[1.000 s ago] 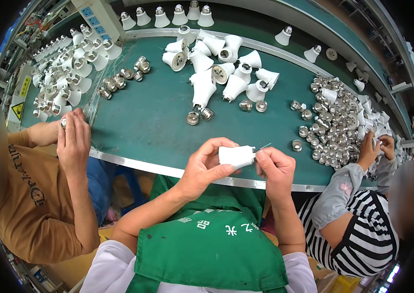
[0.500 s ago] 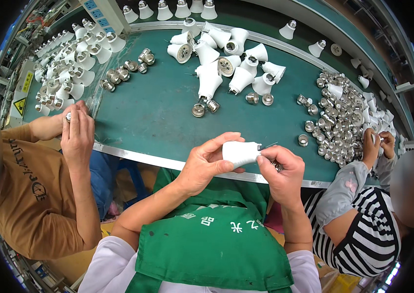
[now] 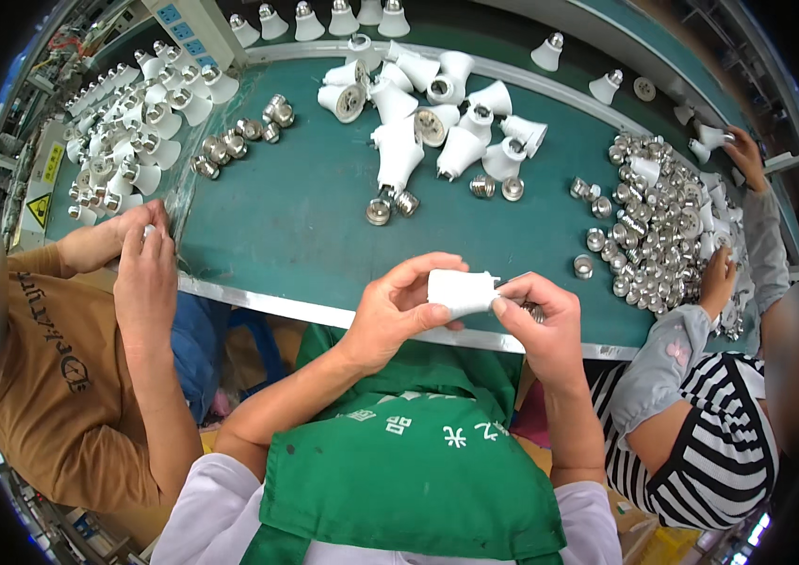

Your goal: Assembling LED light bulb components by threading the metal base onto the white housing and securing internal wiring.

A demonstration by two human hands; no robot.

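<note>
Over the table's near edge, my left hand [image 3: 383, 318] grips a white bulb housing [image 3: 461, 293] by its wide end, thumb in front and fingers behind. The housing lies on its side, its narrow end toward the right. At that end my right hand [image 3: 555, 330] is closed, thumb and forefinger pinched where a thin wire [image 3: 515, 278] sticks out. A silvery screw cap [image 3: 534, 312] shows partly, tucked among the right hand's curled fingers. Ahead lies a loose pile of white housings [image 3: 399, 155], with a few screw caps [image 3: 378, 211] beside it.
A big heap of screw caps [image 3: 640, 231] covers the table's right side. Capped housings [image 3: 159, 118] crowd the left, near a short row of caps [image 3: 220, 148]. Co-workers sit on both sides; one person's hand [image 3: 746, 158] reaches to the back shelf [image 3: 503, 47].
My hands stay almost in place, the right fingers shifting slightly at the housing's narrow end. The right co-worker's far hand has moved up to housings on the shelf.
</note>
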